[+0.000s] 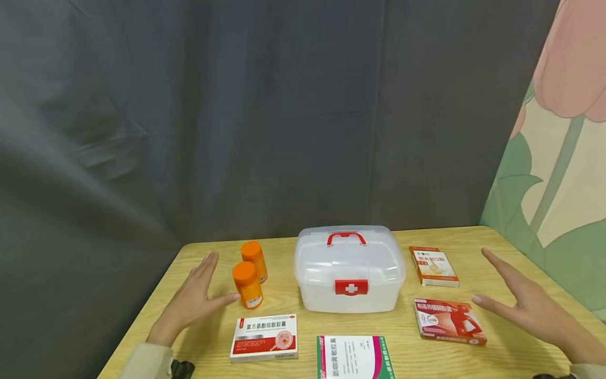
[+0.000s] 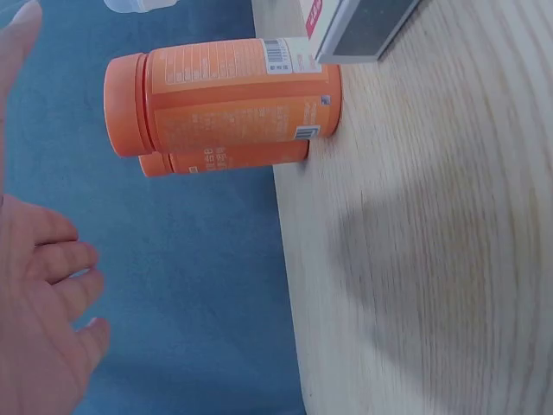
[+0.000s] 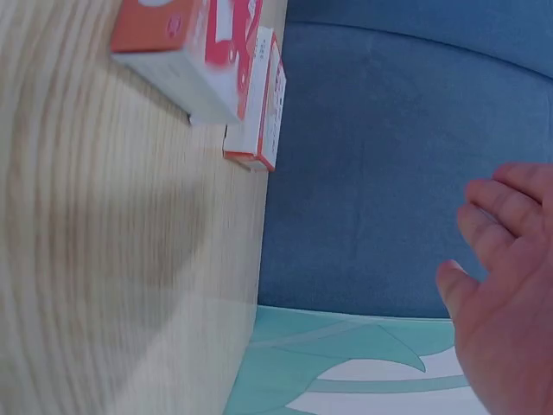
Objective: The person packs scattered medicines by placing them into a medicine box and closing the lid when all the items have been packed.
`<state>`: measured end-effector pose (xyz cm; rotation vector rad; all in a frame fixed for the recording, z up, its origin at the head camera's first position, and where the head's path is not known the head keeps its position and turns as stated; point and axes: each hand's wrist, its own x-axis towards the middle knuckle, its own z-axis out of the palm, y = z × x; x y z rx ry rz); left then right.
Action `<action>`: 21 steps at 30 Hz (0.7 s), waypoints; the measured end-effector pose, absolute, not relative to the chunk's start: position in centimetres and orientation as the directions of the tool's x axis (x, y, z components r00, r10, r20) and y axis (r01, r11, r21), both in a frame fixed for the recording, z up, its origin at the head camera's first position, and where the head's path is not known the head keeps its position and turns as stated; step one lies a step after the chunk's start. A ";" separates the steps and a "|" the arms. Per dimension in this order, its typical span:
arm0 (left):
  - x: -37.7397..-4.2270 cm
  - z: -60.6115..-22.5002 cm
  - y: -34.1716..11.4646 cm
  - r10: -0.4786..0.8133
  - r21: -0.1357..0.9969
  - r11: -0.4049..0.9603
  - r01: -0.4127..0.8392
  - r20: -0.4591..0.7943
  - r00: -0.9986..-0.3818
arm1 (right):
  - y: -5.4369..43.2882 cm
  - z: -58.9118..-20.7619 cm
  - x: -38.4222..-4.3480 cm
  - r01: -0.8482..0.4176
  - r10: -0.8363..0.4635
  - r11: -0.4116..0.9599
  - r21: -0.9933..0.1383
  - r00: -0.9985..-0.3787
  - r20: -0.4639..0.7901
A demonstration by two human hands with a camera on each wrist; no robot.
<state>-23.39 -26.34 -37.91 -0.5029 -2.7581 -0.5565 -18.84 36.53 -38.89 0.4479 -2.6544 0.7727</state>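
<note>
My left hand [image 1: 193, 300] hovers over the left of the table, fingers straight and thumb spread, holding nothing. Just right of it stand two orange pill bottles, a front one [image 1: 248, 287] and a rear one [image 1: 254, 260]; both show on their sides in the left wrist view. On the right my right hand [image 1: 532, 305] is held up with fingers extended, also holding nothing. Nearest its thumb lies a red medicine box [image 1: 450, 321], with an orange and white plaster box [image 1: 434, 266] behind. At centre sits a clear-lidded first-aid box [image 1: 350, 271], lid down.
A red and white capsule box [image 1: 265, 338] lies at the front left, and a green and white medicine box [image 1: 352, 358] at the front centre, cut off by the frame. A dark curtain [image 1: 284, 116] hangs behind the wooden table [image 1: 284, 302]; a flowered wall [image 1: 558, 173] borders the right.
</note>
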 end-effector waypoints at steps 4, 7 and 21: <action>-23.4 -37.8 -26.1 0.257 0.342 0.860 0.378 0.349 -0.901 | 36.1 -38.9 -19.2 -0.411 -0.209 0.788 -0.459 -0.879 0.429; -23.4 -37.7 -25.9 0.240 0.359 0.855 0.373 0.364 -0.900 | 35.9 -39.0 -19.3 -0.425 -0.214 0.777 -0.465 -0.872 0.440; -23.7 -37.5 -25.0 0.232 0.384 0.822 0.420 0.448 -0.864 | 35.0 -39.0 -19.8 -0.467 -0.204 0.764 -0.446 -0.830 0.518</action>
